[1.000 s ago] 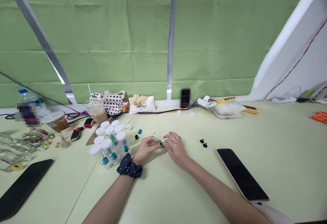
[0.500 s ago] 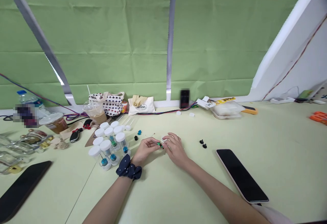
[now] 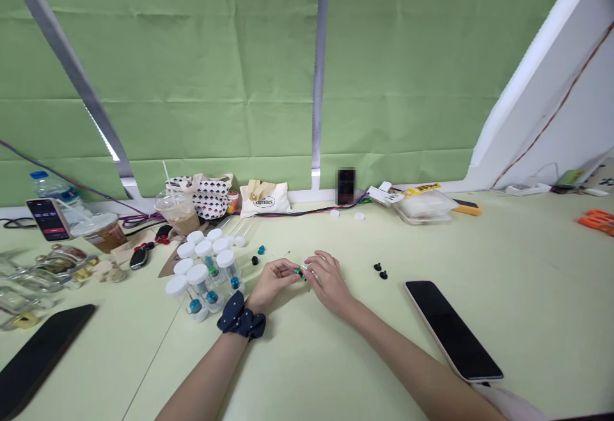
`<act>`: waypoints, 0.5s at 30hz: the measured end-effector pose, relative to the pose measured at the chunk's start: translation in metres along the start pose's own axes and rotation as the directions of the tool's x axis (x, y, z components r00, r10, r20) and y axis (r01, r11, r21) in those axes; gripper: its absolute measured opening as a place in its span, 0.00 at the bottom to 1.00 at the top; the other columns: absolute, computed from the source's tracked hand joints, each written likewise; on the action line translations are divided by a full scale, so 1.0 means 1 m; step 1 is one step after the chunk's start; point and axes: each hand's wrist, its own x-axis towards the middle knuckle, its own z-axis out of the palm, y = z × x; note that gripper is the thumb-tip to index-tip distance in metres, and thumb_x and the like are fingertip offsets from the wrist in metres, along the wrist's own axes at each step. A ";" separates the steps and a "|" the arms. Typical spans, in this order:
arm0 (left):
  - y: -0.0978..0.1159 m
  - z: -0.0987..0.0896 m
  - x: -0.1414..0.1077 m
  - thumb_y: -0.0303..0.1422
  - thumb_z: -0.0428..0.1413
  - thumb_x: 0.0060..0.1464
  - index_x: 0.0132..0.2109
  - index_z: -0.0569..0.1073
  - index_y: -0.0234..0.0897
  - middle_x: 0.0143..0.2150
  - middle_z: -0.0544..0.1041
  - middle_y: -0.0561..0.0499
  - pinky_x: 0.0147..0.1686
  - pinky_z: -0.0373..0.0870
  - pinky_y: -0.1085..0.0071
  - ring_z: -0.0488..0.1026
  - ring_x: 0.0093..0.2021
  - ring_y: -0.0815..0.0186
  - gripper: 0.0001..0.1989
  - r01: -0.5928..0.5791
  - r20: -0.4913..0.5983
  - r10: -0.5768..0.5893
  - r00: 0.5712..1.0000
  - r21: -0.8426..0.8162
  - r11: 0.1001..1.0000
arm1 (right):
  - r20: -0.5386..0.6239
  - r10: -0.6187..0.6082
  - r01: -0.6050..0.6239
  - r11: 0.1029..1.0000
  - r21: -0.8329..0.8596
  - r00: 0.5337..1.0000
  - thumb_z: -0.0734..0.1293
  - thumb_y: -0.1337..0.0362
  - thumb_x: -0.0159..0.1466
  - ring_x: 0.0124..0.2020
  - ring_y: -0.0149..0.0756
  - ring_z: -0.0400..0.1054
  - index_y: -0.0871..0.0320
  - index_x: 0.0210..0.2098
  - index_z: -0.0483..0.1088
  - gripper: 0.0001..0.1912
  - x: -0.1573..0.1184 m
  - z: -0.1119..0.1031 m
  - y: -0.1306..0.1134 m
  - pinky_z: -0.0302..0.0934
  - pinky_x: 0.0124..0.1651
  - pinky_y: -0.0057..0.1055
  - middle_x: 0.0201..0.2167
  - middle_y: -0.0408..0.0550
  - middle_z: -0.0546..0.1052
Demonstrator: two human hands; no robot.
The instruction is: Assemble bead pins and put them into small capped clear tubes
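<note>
Near the middle of the pale green table (image 3: 297, 357), my left hand (image 3: 272, 282) pinches a small green piece (image 3: 300, 272) with a dark end. My right hand (image 3: 329, 280) meets it from the right, thumb and fingertips closed around the same spot; what exactly they grip is too small to make out. White-capped clear vials (image 3: 197, 275) with blue and green pieces inside stand left of my left hand. A small blue piece (image 3: 261, 249) and a black one (image 3: 254, 260) lie behind it. Two black pieces (image 3: 383, 274) lie right of my right hand.
A phone (image 3: 453, 328) lies at the right, a dark flat object (image 3: 43, 357) at the left. Cups (image 3: 177, 213), a patterned bag (image 3: 211, 197), a small cloth pouch (image 3: 265, 198) and a plastic container (image 3: 425, 206) line the back. Orange scissors (image 3: 597, 221) are far right.
Both hands hold nearly the same pose around the small green piece. The view has shifted very slightly.
</note>
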 end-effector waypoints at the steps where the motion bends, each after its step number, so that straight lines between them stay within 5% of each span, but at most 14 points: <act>1: 0.000 0.000 0.000 0.30 0.66 0.38 0.33 0.76 0.32 0.31 0.78 0.47 0.40 0.68 0.68 0.74 0.33 0.66 0.12 -0.001 0.000 0.001 1.000 -0.001 1.000 | 0.002 0.001 -0.001 1.000 0.003 1.000 0.54 0.59 0.67 0.56 0.42 0.54 0.53 0.36 0.67 0.11 0.000 0.000 0.000 0.52 0.53 0.43 0.43 0.47 0.71; 15: -0.001 -0.001 0.000 0.29 0.65 0.40 0.34 0.75 0.32 0.33 0.78 0.48 0.40 0.67 0.69 0.74 0.34 0.66 0.11 -0.007 0.039 0.008 0.999 -0.012 1.000 | 0.035 -0.002 0.005 0.997 -0.078 0.999 0.53 0.62 0.67 0.54 0.42 0.56 0.53 0.32 0.71 0.16 0.001 0.002 0.001 0.53 0.51 0.42 0.43 0.47 0.72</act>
